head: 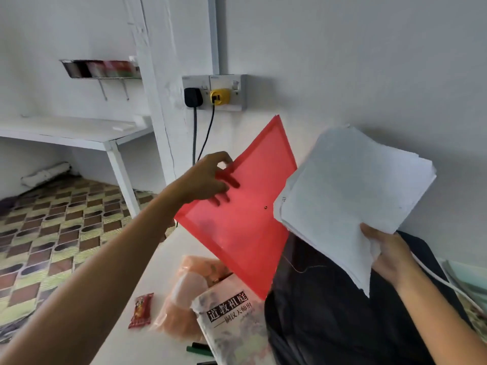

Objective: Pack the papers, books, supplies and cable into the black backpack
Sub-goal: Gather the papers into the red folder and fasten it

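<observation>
Left hand pinching the red folder by its edge, right hand gripping the paper stack, both raised above the black backpack on the table; papers likely need sliding into the folder next.

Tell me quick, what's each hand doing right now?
Left hand: pinches the edge of the red folder, held up in the air.
Right hand: grips the bottom of the stack of white papers.
</observation>
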### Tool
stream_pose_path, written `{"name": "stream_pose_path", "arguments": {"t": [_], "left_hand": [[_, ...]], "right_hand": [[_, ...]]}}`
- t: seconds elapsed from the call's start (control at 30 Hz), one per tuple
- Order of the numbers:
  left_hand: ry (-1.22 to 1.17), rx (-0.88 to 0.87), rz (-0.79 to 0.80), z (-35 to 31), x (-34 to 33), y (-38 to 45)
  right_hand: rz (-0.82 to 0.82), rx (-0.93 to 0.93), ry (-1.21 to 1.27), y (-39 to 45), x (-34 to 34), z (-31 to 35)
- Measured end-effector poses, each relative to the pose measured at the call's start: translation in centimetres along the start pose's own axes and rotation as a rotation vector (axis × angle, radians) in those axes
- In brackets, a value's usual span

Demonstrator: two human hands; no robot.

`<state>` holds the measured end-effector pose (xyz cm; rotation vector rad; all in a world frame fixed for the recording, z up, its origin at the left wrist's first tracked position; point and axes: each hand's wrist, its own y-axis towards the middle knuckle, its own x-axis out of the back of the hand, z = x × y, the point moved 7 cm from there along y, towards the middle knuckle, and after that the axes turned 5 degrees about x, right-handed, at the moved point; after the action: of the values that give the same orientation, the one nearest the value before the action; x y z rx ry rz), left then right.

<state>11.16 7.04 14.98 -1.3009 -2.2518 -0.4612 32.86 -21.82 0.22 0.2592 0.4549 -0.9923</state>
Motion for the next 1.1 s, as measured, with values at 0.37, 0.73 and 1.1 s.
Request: {"name": "stream_pose_path", "arguments": {"t": [0.37, 0.73, 1.1], "left_hand": [[-0.418, 0.100, 0.138, 1.5, -8.5, -1.0], [0.709, -0.008, -0.017, 1.5, -19.0, 0.6], [0.405, 0.194, 0.146, -0.3, -30.6, -1.3]], "right_hand": [[0.060, 0.044, 0.125, -1.1, 2.7, 6.9], [-0.127, -0.021, -0.006, -6.0, 14.4, 9.9], [-0.067, -0.105, 0.063, -6.2, 14.0, 6.3]]}}
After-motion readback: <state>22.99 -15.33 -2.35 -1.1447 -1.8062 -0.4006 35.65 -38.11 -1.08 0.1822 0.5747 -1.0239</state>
